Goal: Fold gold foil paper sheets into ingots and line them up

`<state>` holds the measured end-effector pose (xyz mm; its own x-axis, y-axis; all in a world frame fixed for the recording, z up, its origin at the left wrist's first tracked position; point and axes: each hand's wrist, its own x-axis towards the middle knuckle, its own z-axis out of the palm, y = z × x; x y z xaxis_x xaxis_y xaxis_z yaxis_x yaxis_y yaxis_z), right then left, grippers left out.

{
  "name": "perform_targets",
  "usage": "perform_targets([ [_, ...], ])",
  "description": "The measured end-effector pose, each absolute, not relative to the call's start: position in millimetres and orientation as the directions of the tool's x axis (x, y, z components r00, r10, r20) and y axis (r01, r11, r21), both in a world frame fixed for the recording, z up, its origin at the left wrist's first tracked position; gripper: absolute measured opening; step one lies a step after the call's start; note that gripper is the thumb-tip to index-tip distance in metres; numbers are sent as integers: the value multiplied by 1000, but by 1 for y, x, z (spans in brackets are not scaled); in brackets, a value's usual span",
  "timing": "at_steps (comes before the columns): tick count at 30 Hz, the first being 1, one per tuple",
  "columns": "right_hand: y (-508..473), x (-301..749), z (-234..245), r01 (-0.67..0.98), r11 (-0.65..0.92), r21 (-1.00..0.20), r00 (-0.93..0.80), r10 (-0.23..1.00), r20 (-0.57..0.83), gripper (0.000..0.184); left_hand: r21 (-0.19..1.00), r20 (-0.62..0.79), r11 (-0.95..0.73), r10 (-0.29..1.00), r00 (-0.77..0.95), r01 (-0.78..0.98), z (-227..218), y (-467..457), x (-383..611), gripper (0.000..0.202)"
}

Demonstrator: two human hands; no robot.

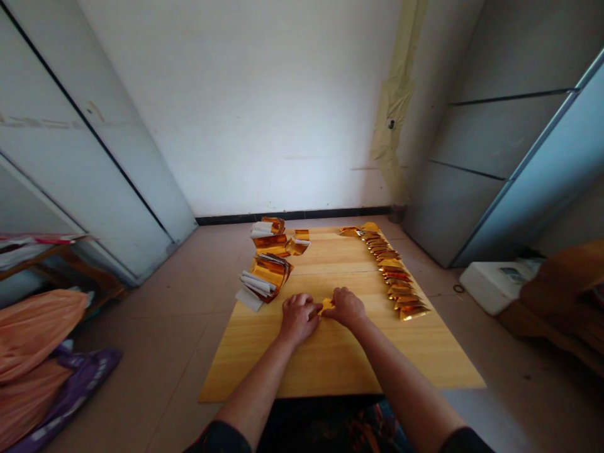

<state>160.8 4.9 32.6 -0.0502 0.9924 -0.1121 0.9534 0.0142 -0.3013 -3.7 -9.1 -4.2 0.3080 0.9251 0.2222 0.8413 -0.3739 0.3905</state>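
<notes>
Left hand (298, 318), right hand (344, 307) gripping gold foil piece (326, 306) — pressed on wooden board (330, 368), likely for creasing; folded foil pieces (395, 277) lined up alongside.

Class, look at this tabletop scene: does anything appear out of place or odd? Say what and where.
The lower pile of gold foil and white paper looks odd: its white sheets seem to overhang the left edge of the wooden board, untidy beside the neat row of folded gold foil pieces on the right.
</notes>
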Motion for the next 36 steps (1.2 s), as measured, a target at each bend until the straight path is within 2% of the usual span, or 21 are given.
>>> perform_targets([
  [3, 7, 161, 32, 955, 2, -298, -40, 991, -124, 41, 410, 211, -348, 936, 283, 843, -6, -8, -4, 27],
  [10, 21, 176, 23, 929, 20, -370, -88, 981, -170, 18, 415, 163, -296, 954, 250, 861, -10, -5, -4, 27],
  [13, 27, 182, 20, 922, 21, -387, -96, 980, -175, 14, 413, 143, -283, 959, 245, 866, -7, -5, -4, 28],
  [21, 38, 187, 12, 908, 7, -419, -81, 984, -159, 16, 420, 129, -269, 963, 237, 866, -5, -5, -4, 28],
  [28, 36, 192, 15, 900, -50, -432, 15, 996, -83, 24, 425, 129, -265, 964, 232, 866, -6, -5, -3, 28],
  [30, 32, 185, 17, 877, -5, -481, -18, 999, -43, 25, 427, 127, -263, 965, 230, 865, -6, -4, -3, 28],
  [33, 25, 171, 18, 791, 144, -594, -179, 984, -1, 24, 428, 115, -248, 969, 219, 869, -7, -3, -3, 27],
  [36, 21, 161, 15, 792, 197, -578, -268, 963, -40, 20, 421, 101, -241, 971, 219, 874, -6, -2, -2, 27],
])
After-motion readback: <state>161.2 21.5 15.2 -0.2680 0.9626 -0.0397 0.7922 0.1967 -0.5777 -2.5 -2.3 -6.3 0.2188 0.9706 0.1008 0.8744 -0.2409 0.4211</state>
